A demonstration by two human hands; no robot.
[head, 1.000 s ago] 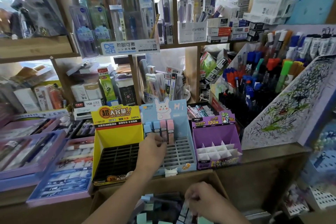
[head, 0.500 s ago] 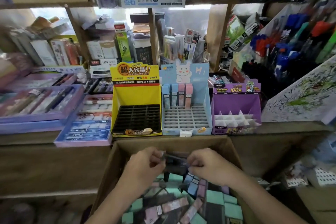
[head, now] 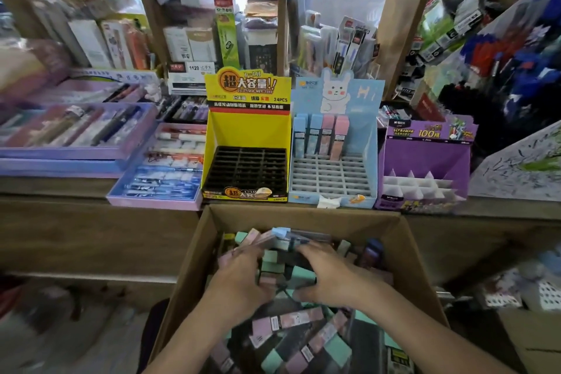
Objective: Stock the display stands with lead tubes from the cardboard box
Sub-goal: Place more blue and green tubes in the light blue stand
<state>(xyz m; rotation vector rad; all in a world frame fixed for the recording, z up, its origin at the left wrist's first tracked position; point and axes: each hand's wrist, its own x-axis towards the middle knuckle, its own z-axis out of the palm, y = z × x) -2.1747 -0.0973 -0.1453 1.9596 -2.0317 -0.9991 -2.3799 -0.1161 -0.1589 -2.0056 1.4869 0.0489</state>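
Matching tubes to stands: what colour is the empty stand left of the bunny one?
Yellow stand with a black slot grid; head view.

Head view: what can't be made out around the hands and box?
- Left hand and right hand: motion blur and piled lead tubes hide the fingertips; grip unclear.
- Cardboard box: near end cut off by the bottom edge.
- Tube labels: too small, blurred.
- Pen rack: blurred, cut off by the right edge.

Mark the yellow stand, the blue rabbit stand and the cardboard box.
yellow stand (head: 247, 130), head view, bare yellow back panel
blue rabbit stand (head: 331, 174), head view, empty grid slots
cardboard box (head: 349, 222), head view, far inner wall
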